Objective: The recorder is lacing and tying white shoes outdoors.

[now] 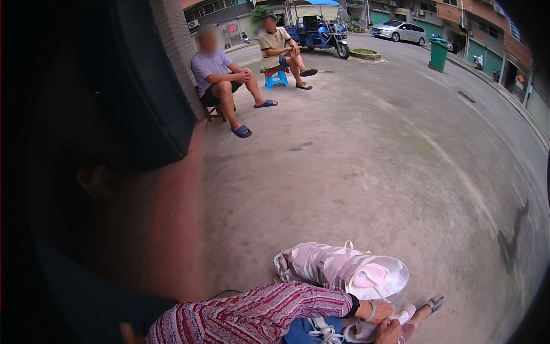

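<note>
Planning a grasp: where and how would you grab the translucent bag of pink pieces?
Likely the white loop, from above: it sticks up from the far edge of the translucent bag, which lies on its side. How firmly the loop is fixed isn't visible.

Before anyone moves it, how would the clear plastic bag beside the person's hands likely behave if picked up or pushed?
The clear plastic bag would probably flex and sag, since its film looks thin and creased. Its long, rounded shape might let it roll. The pink contents could shift.
</note>
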### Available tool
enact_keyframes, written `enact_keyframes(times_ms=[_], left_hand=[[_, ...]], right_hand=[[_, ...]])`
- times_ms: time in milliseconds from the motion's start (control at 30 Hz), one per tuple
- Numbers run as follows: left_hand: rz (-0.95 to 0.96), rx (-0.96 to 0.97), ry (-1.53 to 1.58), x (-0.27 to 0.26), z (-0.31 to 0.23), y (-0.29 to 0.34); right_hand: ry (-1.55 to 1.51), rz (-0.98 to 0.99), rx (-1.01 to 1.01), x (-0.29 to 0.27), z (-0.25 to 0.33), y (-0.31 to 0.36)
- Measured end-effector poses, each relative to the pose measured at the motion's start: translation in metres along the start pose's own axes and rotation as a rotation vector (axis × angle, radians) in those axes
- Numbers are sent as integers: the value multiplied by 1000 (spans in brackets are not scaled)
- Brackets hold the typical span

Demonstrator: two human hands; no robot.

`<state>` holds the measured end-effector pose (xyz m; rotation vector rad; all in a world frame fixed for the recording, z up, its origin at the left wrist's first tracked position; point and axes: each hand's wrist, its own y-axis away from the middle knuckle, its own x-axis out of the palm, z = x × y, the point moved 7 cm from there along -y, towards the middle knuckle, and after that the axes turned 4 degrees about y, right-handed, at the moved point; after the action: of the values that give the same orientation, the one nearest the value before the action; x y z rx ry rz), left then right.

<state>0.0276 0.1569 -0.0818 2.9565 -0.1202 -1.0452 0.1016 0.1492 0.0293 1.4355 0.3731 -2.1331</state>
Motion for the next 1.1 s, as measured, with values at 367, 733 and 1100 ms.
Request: enact_keyframes(times_ms=[367,733,1100], left_hand=[[92,-39,1,0,6,1],[168,-104,14,6,4,-5],[77,-86,5,-9,-5,4]], right_hand=[[-222,-8,-97,25,-20,-5],[-33,-1,26,36,-36,-10],[65,-41,-54,41,-29,-9]])
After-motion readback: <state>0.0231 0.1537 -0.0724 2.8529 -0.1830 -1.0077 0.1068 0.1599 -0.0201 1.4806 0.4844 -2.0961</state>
